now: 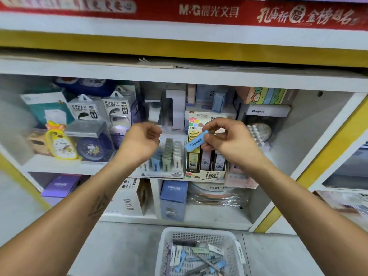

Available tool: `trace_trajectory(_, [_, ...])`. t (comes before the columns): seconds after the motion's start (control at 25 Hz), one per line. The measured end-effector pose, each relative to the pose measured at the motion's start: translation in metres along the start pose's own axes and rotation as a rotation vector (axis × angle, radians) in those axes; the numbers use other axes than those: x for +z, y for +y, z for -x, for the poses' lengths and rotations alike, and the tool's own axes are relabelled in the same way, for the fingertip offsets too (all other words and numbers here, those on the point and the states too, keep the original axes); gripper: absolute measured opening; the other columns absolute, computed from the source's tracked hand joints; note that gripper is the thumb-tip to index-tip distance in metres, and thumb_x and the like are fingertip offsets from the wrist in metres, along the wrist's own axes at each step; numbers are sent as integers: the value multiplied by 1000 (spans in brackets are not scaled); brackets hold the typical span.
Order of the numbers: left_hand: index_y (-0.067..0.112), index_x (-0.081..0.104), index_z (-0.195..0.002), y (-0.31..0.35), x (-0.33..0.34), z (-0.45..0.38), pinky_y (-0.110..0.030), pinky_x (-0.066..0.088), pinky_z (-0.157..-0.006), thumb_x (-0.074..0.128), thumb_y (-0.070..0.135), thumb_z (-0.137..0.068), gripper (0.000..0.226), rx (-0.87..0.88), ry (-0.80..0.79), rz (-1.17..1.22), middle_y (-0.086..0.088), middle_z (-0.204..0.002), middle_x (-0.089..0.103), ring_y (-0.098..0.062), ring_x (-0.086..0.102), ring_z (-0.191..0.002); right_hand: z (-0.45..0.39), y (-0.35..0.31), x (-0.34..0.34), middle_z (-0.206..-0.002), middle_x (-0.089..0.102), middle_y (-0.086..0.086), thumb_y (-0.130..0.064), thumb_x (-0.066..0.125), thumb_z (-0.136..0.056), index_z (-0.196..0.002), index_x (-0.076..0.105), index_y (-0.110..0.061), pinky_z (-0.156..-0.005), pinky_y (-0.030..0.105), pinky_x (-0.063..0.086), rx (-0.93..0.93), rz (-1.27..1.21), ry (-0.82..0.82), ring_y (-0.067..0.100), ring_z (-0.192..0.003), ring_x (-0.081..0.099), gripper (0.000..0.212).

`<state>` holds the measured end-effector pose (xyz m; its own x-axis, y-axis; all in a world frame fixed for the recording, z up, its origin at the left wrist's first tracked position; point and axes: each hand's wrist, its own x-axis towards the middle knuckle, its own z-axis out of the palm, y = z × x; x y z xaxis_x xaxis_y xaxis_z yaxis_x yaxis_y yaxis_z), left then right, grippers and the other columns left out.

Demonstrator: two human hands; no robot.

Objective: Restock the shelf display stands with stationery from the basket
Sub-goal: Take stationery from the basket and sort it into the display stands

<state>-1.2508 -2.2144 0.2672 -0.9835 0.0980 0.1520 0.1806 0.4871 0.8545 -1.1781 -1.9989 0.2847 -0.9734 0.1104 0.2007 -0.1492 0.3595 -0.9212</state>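
Right hand pinches blue case near its top end; left hand loosely curled, empty. Case judged light, rigid, smooth; hold by long edges.

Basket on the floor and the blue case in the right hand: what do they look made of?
Basket: looks like moulded white plastic, matte, judging by the regular grid of slots in its walls and the rounded rim. Blue case, pinched by the right hand: probably hard plastic, smooth and slightly glossy, with a printed label; motion blur leaves a card sleeve possible.
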Motion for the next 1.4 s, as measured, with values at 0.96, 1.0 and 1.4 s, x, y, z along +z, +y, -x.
trace_trajectory(0.96, [23, 20, -156, -54, -47, 24, -31, 29, -114, 47, 2, -84, 80, 237, -562, -780, -3, -165, 13, -20, 23, -148, -96, -6, 107, -87, 71, -2, -13, 71, -88, -98, 76, -17, -81, 34, 56, -375, 789, -33, 17, -84, 66, 12])
trace_trajectory(1.0, [23, 19, -156, -53, -47, 24, -31, 29, -113, 47, 2, -84, 81, 231, -562, -779, -4, -165, 13, -21, 23, -148, -97, -3, 111, -93, 73, -1, -14, 71, -88, -99, 76, -18, -82, 35, 56, -370, 856, -74, 19, -89, 66, 12])
trace_trajectory(1.4, [22, 20, -157, -52, -42, 24, -33, 31, -113, 49, 1, -83, 82, 196, -566, -798, -7, -165, 11, -22, 23, -148, -98, 12, 125, -102, 74, -3, -17, 74, -87, -103, 77, -22, -82, 27, 51, -267, 975, -284, 14, -92, 66, 16])
